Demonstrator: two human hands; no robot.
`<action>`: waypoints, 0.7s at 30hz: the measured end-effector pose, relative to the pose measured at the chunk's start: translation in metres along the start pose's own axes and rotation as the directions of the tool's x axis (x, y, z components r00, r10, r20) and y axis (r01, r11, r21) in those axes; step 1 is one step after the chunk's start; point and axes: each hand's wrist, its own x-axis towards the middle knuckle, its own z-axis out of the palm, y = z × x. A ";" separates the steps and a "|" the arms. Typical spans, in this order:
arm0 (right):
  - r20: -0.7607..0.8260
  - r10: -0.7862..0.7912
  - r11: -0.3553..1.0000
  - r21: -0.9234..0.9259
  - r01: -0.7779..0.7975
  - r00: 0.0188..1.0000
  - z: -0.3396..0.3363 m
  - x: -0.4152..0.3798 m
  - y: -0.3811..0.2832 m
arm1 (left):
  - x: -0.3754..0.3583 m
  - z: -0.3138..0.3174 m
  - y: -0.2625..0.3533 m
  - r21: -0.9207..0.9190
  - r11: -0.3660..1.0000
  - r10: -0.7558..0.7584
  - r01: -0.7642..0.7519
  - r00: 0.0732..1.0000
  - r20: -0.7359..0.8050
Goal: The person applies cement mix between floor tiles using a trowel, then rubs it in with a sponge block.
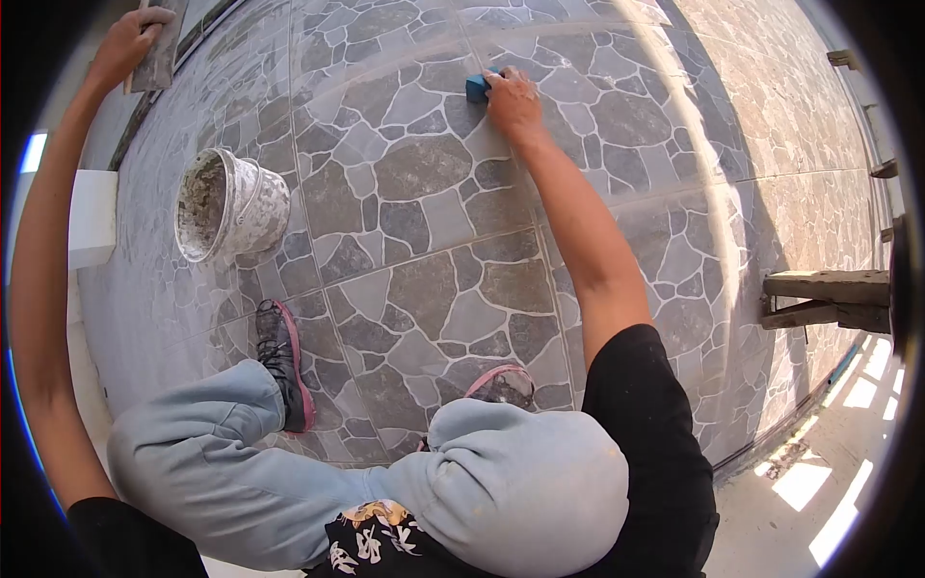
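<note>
My right hand (514,99) is closed on a small blue block (477,88), which it holds against the stone-patterned tiles (424,169) ahead of me. At the upper left, my left hand (133,40) grips a flat, grey-smeared trowel-like tool (159,53), raised near the floor's far left edge. A white bucket (260,207), crusted with grey material, is on the tiles between my left arm and the middle of the view. Its mouth faces left in this view, and wet-looking grey residue coats the inside.
My shoes (283,366) rest on the tiles below the bucket. A wooden post or bench part (829,287) juts in at the right. A white block-like ledge (92,220) is at the left. Sunlit strips cross the floor's right side.
</note>
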 end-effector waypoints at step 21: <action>0.598 0.309 0.925 -0.007 -0.380 0.740 -0.329 -0.243 -0.036 | -0.162 0.115 0.364 -0.989 0.056 0.501 0.140 0.852 0.149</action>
